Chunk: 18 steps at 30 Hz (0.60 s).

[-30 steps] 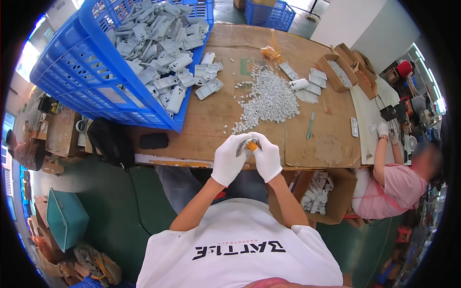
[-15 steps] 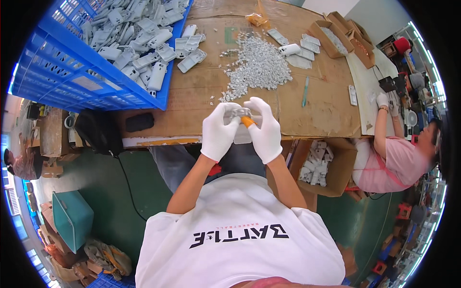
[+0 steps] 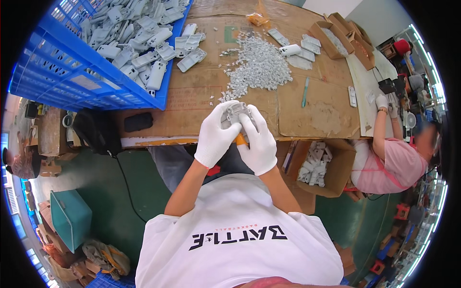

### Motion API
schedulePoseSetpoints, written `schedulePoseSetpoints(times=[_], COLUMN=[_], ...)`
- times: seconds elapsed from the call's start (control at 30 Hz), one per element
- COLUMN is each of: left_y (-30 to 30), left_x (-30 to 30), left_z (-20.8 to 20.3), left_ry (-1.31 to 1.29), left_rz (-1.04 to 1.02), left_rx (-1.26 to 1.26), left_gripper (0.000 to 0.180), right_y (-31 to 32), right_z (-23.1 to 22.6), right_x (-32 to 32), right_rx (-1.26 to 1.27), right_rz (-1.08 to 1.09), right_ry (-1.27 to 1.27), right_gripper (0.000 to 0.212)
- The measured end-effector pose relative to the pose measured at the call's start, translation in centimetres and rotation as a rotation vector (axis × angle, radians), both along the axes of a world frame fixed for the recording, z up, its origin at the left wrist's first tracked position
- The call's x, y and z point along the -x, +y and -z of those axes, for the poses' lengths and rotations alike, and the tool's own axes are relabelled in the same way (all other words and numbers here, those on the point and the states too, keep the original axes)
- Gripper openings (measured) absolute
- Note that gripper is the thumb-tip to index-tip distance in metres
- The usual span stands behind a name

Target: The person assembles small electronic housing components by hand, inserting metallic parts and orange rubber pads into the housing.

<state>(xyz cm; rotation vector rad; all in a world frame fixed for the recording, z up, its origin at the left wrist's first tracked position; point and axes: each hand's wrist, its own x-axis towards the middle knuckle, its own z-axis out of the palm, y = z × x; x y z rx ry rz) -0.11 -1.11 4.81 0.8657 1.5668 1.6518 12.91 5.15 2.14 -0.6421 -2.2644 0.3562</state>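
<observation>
Both my hands wear white gloves and meet over the near edge of the cardboard-covered table (image 3: 317,110). My left hand (image 3: 217,134) holds a small grey plastic casing (image 3: 234,114) from the left side. My right hand (image 3: 259,141) closes on the same casing from the right and also grips an orange-handled tool (image 3: 241,140) that pokes out below my fingers. A pile of small grey parts (image 3: 259,67) lies just beyond my hands.
A blue crate (image 3: 72,72) full of grey casings sits at the far left, with loose casings (image 3: 189,50) beside it. Cardboard boxes (image 3: 336,33) stand at the far right, an open box of parts (image 3: 319,165) hangs below the table edge. A person in pink (image 3: 389,163) works at the right.
My hands have stayed together on the casing and shifted slightly toward me. The view has tilted, so the table appears nearer.
</observation>
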Motion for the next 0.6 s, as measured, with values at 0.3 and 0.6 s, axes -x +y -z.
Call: schedulePoseSetpoints(times=[0.3,0.6], left_y=[-0.18,0.19], left_x=[-0.25,-0.48], left_z=[-0.43,-0.96], left_ry=[0.274,0.419], left_rz=[-0.089,-0.164], left_rx=[0.134,0.087], left_gripper=[0.044,0.043], right_y=[0.11,0.37], right_z=[-0.72,-0.66], right_x=[0.20,0.68], right_rx=[0.018,0.186], right_rz=[-0.043,-0.089], right_ry=[-0.082,-0.049], right_gripper=[0.065,0.071])
